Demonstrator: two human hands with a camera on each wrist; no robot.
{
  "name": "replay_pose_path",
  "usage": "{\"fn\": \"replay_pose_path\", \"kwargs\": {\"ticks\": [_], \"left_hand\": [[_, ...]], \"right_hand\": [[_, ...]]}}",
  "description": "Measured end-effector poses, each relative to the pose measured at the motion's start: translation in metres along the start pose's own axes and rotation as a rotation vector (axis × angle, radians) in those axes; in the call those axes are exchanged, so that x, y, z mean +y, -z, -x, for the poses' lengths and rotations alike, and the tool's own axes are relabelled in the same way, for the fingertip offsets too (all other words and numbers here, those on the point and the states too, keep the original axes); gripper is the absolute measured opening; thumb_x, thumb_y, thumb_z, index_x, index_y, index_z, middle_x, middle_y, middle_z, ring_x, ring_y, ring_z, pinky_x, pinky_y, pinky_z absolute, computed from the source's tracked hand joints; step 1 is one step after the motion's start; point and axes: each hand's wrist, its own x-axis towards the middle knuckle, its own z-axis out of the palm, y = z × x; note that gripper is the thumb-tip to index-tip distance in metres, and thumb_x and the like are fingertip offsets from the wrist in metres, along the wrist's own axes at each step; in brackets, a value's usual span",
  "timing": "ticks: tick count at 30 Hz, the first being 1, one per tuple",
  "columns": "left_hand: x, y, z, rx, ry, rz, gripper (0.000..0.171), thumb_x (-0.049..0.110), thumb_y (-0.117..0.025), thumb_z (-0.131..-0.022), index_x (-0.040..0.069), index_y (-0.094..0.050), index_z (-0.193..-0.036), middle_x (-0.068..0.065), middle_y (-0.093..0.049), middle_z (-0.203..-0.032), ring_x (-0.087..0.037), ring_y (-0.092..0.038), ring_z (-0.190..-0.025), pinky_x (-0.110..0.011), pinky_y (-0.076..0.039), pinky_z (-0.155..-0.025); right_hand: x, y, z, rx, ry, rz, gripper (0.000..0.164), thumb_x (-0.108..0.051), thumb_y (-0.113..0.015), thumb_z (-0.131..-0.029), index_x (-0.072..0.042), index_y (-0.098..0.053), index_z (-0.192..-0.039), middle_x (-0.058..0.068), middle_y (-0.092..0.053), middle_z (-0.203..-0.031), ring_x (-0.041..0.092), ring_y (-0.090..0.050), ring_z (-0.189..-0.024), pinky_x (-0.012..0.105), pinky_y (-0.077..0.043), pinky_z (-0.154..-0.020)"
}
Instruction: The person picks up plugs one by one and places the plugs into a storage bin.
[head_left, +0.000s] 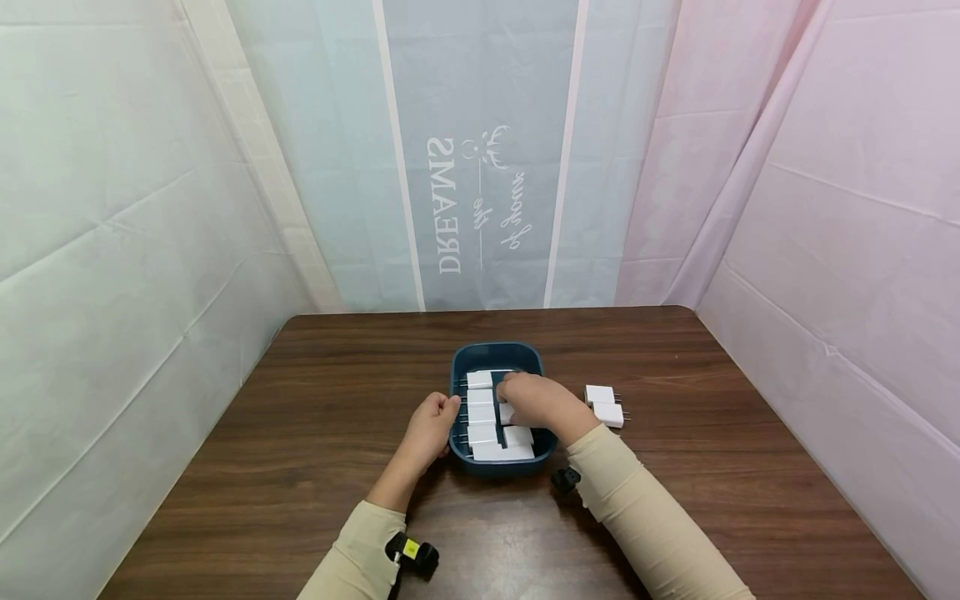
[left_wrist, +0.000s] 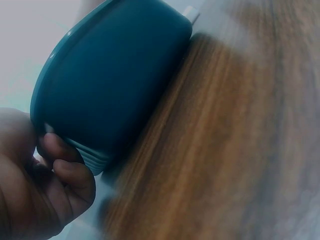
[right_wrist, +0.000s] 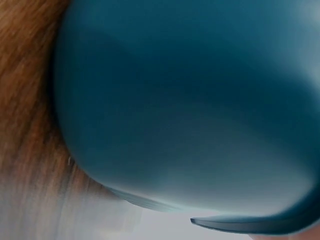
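Observation:
A dark blue plastic bin [head_left: 498, 469] stands on the table with several white plug chargers [head_left: 481, 412] in it. The left-hand chargers form a column, their metal prongs toward the bin's left wall. My left hand [head_left: 429, 427] grips that left wall, thumb at the rim and fingers curled outside, as the left wrist view shows close up. Reaching over the right rim, my right hand [head_left: 542, 402] pinches a white charger [head_left: 506, 413] inside the bin, beside the column. The bin's outer wall [right_wrist: 175, 110] fills most of the right wrist view and hides the right fingers.
Two more white chargers [head_left: 606, 404] lie side by side on the wooden table [head_left: 352, 367], right of the bin, prongs pointing right. Pale cloth curtains [head_left: 495, 150] hang behind the table and along both sides. A small black camera is strapped at each wrist.

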Motion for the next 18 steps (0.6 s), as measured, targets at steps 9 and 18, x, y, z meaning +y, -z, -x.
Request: {"fn": "replay_pose_path", "kwargs": {"ticks": [9,18], "left_hand": [[0.0009,-0.0010,0.0004,-0.001,0.007,0.006,0.031,0.033,-0.052,-0.108,0.007,-0.049,-0.092,-0.001,-0.044,-0.064,-0.014,-0.042,-0.042,-0.024,-0.039,-0.040],[0.0012,-0.0009,0.0005,-0.003,0.017,0.010,0.032,0.034,-0.052,-0.108,0.007,-0.049,-0.092,-0.001,-0.043,-0.065,-0.015,-0.041,-0.042,-0.024,-0.038,-0.040]], "right_hand": [[0.0013,0.0004,0.0017,0.002,0.000,-0.009,0.020,-0.018,-0.083,-0.088,-0.014,-0.073,-0.105,0.003,-0.067,-0.108,0.011,-0.056,-0.082,0.028,-0.053,-0.075],[0.0036,-0.0023,0.0000,-0.006,0.001,-0.011,0.020,-0.018,-0.082,-0.089,-0.015,-0.074,-0.107,0.003,-0.067,-0.109,0.011,-0.056,-0.083,0.028,-0.053,-0.075]]}}
